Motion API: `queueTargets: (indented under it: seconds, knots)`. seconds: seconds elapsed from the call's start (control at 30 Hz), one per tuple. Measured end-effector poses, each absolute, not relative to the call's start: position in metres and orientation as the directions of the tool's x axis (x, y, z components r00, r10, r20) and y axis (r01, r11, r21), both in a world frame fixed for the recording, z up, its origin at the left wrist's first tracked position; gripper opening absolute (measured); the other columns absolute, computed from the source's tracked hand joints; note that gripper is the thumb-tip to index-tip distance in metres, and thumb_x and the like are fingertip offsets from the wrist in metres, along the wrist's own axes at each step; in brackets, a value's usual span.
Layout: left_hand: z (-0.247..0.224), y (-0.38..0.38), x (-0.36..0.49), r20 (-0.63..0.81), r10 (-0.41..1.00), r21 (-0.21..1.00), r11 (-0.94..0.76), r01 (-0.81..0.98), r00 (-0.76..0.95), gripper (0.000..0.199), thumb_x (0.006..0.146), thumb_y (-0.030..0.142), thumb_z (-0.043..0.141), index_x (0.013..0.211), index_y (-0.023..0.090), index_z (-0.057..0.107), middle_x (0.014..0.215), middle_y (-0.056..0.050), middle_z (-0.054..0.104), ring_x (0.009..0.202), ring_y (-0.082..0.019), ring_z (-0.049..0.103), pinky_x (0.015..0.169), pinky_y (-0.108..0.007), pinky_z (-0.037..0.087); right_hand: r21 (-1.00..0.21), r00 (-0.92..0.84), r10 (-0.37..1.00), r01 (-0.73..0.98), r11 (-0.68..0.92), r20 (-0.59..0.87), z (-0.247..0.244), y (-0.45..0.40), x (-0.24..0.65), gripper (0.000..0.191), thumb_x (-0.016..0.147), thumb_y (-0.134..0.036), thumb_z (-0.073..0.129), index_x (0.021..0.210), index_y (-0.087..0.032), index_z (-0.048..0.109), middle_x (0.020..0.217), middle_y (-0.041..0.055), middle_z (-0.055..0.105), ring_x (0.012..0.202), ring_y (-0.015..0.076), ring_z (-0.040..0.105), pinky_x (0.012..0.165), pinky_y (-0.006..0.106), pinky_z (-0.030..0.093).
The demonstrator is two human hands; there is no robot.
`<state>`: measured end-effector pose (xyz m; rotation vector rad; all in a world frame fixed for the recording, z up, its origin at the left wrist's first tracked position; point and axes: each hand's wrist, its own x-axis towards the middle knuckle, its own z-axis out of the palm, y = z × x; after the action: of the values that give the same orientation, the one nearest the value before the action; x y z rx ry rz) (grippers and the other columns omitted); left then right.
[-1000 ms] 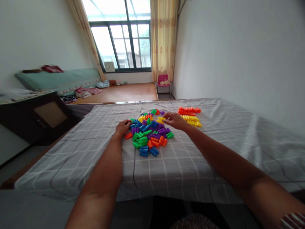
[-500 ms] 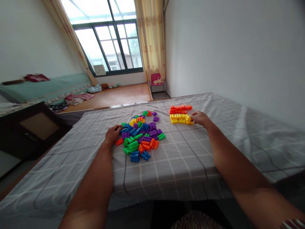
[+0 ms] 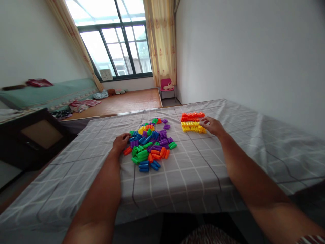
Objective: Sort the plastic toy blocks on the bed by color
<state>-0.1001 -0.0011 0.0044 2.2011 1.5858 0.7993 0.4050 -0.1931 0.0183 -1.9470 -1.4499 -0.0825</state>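
A loose pile of ridged plastic building blocks (image 3: 142, 154) in purple, green, blue, orange and yellow lies on the checked cloth. My left hand (image 3: 121, 142) rests at the pile's left edge, its fingers bent and close together beside blue and green blocks; what they hold, if anything, is hidden. To the right of the pile stand a yellow row of joined blocks (image 3: 190, 127) and, just behind it, an orange-red row (image 3: 189, 117). My right hand (image 3: 212, 125) hovers at the right end of the yellow row with fingers apart, holding nothing.
A grey checked cloth (image 3: 188, 169) covers the table. White wall (image 3: 241, 51) runs along the right. Beyond the table are a wooden platform (image 3: 132, 98), a pink chair (image 3: 167, 83) with a soft toy, and a dark cabinet (image 3: 35, 135) at left.
My right hand has let go of the yellow row's right end and drawn slightly back, its fingers parting. My left hand and the pile stay nearly where they were.
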Motion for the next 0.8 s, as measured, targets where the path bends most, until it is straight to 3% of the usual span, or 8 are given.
queueTargets:
  seconds: [0.2, 0.57, 0.7, 0.8]
  knots:
    - [-0.001, 0.000, -0.100, 0.255, 0.941, 0.578, -0.333, 0.745, 0.223, 0.036, 0.083, 0.034, 0.047, 0.107, 0.021, 0.070, 0.098, -0.002, 0.075, 0.093, -0.018, 0.068, 0.081, -0.025, 0.050, -0.410, 0.264, 0.898, 0.906, -0.105, 0.352, 0.009, -0.189, 0.405, 0.032, 0.065, -0.026, 0.074, 0.096, -0.019, 0.073, 0.102, 0.0067, 0.067, 0.074, 0.0163, 0.062, 0.072, 0.029, 0.049]
    - [-0.003, 0.000, -0.099, 0.253, 0.944, 0.564, -0.323, 0.760, 0.214, 0.034, 0.084, 0.033, 0.047, 0.107, 0.023, 0.070, 0.099, -0.001, 0.075, 0.093, -0.017, 0.067, 0.080, -0.024, 0.049, -0.354, 0.241, 0.916, 0.928, -0.119, 0.322, 0.018, -0.196, 0.399, 0.019, 0.069, -0.023, 0.073, 0.088, -0.020, 0.072, 0.104, 0.0057, 0.064, 0.078, 0.0166, 0.060, 0.081, 0.031, 0.047]
    - [-0.003, -0.002, -0.097, 0.254, 0.943, 0.564, -0.325, 0.759, 0.214, 0.034, 0.084, 0.031, 0.047, 0.108, 0.023, 0.070, 0.099, -0.001, 0.075, 0.093, -0.017, 0.067, 0.079, -0.024, 0.049, -0.348, 0.261, 0.852, 0.932, -0.100, 0.453, 0.028, -0.195, 0.377, 0.027, 0.078, -0.037, 0.068, 0.098, -0.019, 0.070, 0.107, 0.0093, 0.064, 0.082, 0.0193, 0.061, 0.081, 0.033, 0.048]
    - [-0.002, -0.004, -0.095, 0.247, 0.947, 0.554, -0.311, 0.772, 0.205, 0.033, 0.084, 0.030, 0.048, 0.108, 0.023, 0.070, 0.099, -0.001, 0.075, 0.093, -0.018, 0.066, 0.079, -0.026, 0.048, -0.348, 0.127, 0.834, 0.934, 0.082, 0.537, 0.038, -0.183, 0.330, 0.030, 0.090, -0.041, 0.053, 0.098, -0.018, 0.069, 0.101, 0.0100, 0.066, 0.086, 0.0203, 0.062, 0.080, 0.033, 0.048]
